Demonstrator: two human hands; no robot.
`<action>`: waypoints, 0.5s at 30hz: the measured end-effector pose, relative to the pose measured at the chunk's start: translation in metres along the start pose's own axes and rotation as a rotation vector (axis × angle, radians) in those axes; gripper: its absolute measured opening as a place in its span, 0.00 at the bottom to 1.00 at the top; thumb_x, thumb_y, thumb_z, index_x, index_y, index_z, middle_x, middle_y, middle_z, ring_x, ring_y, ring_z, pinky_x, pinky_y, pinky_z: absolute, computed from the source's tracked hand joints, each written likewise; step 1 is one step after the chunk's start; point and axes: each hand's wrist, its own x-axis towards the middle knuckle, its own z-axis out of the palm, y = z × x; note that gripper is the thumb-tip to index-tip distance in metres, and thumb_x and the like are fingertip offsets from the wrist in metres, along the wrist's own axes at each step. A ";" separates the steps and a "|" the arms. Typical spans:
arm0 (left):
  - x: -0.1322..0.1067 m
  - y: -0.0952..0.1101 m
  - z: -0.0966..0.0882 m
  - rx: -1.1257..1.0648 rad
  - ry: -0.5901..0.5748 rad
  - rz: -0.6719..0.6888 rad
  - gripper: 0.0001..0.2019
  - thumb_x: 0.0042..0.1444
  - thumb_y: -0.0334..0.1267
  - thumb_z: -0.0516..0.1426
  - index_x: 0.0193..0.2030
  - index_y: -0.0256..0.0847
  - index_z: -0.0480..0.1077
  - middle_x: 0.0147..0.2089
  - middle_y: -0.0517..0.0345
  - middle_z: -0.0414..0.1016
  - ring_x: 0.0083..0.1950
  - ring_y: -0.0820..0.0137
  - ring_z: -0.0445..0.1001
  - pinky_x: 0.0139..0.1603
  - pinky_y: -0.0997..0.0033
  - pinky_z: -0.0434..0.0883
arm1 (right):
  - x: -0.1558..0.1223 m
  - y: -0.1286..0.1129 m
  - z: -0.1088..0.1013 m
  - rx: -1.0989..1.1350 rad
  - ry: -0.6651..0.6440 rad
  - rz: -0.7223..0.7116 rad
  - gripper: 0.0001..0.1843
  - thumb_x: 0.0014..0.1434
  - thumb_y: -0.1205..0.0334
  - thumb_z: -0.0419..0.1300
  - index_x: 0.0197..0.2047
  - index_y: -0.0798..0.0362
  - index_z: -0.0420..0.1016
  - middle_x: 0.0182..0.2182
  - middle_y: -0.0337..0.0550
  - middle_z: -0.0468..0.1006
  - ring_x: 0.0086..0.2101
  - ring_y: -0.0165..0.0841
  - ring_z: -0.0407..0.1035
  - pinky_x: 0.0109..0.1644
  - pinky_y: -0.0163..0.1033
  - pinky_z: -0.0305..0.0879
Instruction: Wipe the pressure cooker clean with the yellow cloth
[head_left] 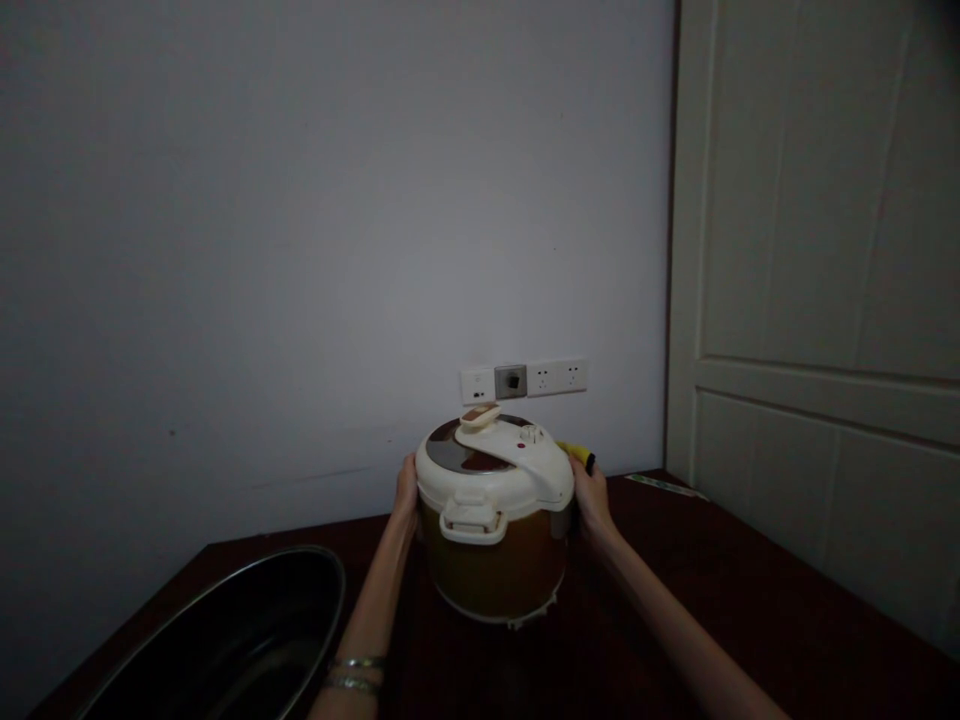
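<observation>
An electric pressure cooker point(495, 565) with a white lid and a brownish-gold body is in the middle of the head view, its white side handle point(472, 525) towards me. My left hand point(406, 492) grips the cooker's left side, most of its fingers hidden behind it. On the opposite side my right hand point(591, 495) is closed around the cooker's edge, fingers partly out of sight. By the right fingers sticks out a yellow thing point(576, 452) with a black end; its kind is unclear. Whether the cooker's base touches the table cannot be told.
A large dark pan-like vessel point(339, 580) with a pale rim stands at the lower left of the dark red table point(675, 600). A thin, pale patterned strip point(666, 486) lies at the back right. Wall sockets point(556, 377) are behind the cooker; a panelled door point(810, 400) bounds the right.
</observation>
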 end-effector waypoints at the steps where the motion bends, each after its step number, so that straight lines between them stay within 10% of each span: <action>1: 0.000 -0.001 -0.001 -0.004 0.006 0.002 0.17 0.48 0.52 0.55 0.29 0.39 0.73 0.26 0.58 0.76 0.30 0.66 0.75 0.32 0.69 0.71 | 0.000 -0.001 0.001 0.013 0.005 0.015 0.22 0.47 0.50 0.59 0.43 0.54 0.74 0.40 0.44 0.80 0.39 0.37 0.73 0.41 0.35 0.68; 15: -0.034 0.002 -0.018 0.043 0.166 0.012 0.12 0.49 0.42 0.47 0.24 0.39 0.67 0.22 0.63 0.64 0.25 0.71 0.62 0.27 0.71 0.61 | 0.009 -0.016 0.011 0.083 -0.081 0.084 0.17 0.36 0.54 0.63 0.29 0.56 0.77 0.24 0.41 0.79 0.26 0.34 0.70 0.31 0.36 0.65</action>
